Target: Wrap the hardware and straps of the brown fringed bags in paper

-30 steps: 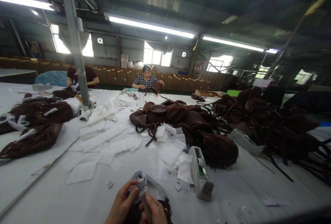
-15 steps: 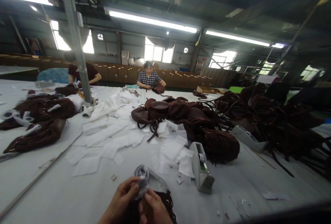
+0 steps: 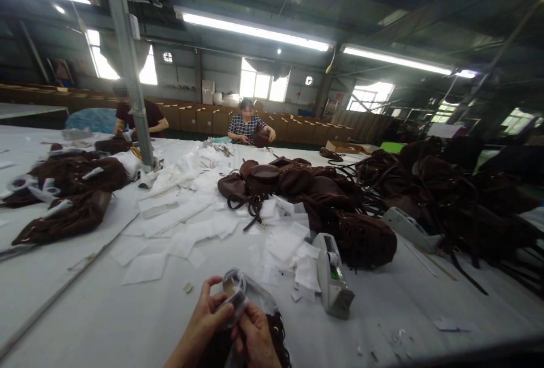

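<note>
Worktop [image 3: 85, 311]: white, strewn with paper [image 3: 147, 266]
Left hand [image 3: 204, 317]: fingers bent, pinching pale wrapped strap [image 3: 234, 304] by near edge
Right hand [image 3: 257, 338]: fingers curled, pinching strap's lower end
Dark bag [image 3: 278, 328]: one, under both hands
Tape dispensers [image 3: 334, 280]: two, toward right edge
Brown bag heaps [image 3: 293, 180]: three
Co-workers [image 3: 247, 128]: two, past far edge

Over here the tabletop [image 3: 102, 322] looks smooth with a faint sheen, its loose sheets [image 3: 147, 268] matt and papery. The brown bags [image 3: 297, 180] mix smooth, leathery panels with dull, wrinkled, cloth-like ones. The tape dispenser [image 3: 326, 277] seems hard plastic; the held wrapping [image 3: 240, 301], thin and filmy.
</note>
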Tool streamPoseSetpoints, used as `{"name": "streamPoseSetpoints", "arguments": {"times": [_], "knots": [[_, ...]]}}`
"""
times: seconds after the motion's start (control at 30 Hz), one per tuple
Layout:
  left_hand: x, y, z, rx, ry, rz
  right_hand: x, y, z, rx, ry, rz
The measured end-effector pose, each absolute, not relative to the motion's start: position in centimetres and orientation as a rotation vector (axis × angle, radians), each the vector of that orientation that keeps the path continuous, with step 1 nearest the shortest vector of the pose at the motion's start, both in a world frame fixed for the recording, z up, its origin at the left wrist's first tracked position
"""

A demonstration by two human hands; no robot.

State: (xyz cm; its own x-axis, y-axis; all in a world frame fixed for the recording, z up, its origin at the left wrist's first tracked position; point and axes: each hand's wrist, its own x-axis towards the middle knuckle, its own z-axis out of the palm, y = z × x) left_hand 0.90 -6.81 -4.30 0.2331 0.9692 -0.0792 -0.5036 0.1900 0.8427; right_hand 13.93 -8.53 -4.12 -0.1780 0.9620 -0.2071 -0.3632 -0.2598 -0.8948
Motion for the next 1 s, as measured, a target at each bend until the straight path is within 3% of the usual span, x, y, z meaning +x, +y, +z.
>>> {"name": "streamPoseSetpoints", "arguments": {"times": [0.3,0.47,0.8,1.0], "knots": [[1.2,-6.6,-2.7,0.904,0.656,1.014,14.6,-7.9,-3.9,-1.212,-1.202,1.434],[0.5,-6.0,-2.9,0.843,0.776,1.06,15.7,-8.1,-4.1,-1.341,-1.091,1.365],[-0.3,-5.7,-1.2,0.732,0.744,0.997,16.5,-9.7,-0.8,-0.92,-1.232,1.449],[-0.6,-5.6,-1.3,0.714,0.749,1.018,17.2,-9.6,-1.2,-1.025,-1.576,1.087]]}}
